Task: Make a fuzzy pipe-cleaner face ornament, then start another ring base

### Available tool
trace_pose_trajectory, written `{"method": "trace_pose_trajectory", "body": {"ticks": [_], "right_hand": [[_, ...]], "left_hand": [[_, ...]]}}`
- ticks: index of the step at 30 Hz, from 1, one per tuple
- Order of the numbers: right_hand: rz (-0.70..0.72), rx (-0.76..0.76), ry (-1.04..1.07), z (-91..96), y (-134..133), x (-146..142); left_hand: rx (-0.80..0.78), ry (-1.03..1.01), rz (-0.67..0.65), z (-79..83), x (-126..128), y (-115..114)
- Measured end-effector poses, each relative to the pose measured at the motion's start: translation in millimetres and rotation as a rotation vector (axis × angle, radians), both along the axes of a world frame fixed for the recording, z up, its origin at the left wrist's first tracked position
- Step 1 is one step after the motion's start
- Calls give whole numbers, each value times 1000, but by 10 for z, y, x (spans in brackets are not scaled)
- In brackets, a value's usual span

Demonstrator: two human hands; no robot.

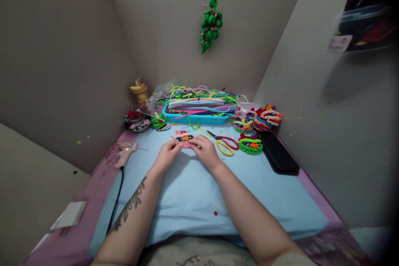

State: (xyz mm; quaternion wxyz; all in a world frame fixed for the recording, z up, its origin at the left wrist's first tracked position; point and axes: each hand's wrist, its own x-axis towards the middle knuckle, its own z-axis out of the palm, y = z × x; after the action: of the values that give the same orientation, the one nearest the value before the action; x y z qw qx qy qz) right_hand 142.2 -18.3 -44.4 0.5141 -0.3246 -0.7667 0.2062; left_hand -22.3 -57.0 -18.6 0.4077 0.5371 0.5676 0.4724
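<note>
L hand (170, 153) & R hand (204, 150) both pinched narrow on the fuzzy face (183, 137), ctr of frame, one each side, prob. to keep it steady. Scissors (218, 136) lie just R of it, prob. for quick reach; glue gun (127, 151) mid-L, apart, likely so its cord stays off the work. Fingertips partly hide the pink bit at the bottom, so exact grip n/c. Bag (361, 29), upper R, blurred & cut off by dark edge; contents unclear.

Your left hand (169, 149) and right hand (205, 149) hold a small, multicoloured fuzzy craft piece (184, 138) near red-and-yellow-handled metal scissors (219, 137).
</note>
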Motion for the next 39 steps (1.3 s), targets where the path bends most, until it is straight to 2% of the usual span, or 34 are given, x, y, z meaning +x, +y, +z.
{"method": "trace_pose_trajectory", "body": {"ticks": [17, 23, 28, 33, 35, 39], "right_hand": [[-9, -49, 43, 3, -30, -17], [12, -178, 52, 30, -29, -55], [33, -156, 128, 47, -54, -37], [6, -200, 188, 48, -57, -58], [16, -272, 249, 39, -61, -112], [124, -479, 388, -3, -98, -261]], "left_hand": [[19, -6, -21, -63, 22, 19], [60, -5, 22, -69, 11, 28], [46, -13, 3, -120, 15, 42], [53, -46, 3, -131, 36, 37], [82, -67, 33, -133, 47, 38], [139, -104, 73, -172, 80, 55]]}}
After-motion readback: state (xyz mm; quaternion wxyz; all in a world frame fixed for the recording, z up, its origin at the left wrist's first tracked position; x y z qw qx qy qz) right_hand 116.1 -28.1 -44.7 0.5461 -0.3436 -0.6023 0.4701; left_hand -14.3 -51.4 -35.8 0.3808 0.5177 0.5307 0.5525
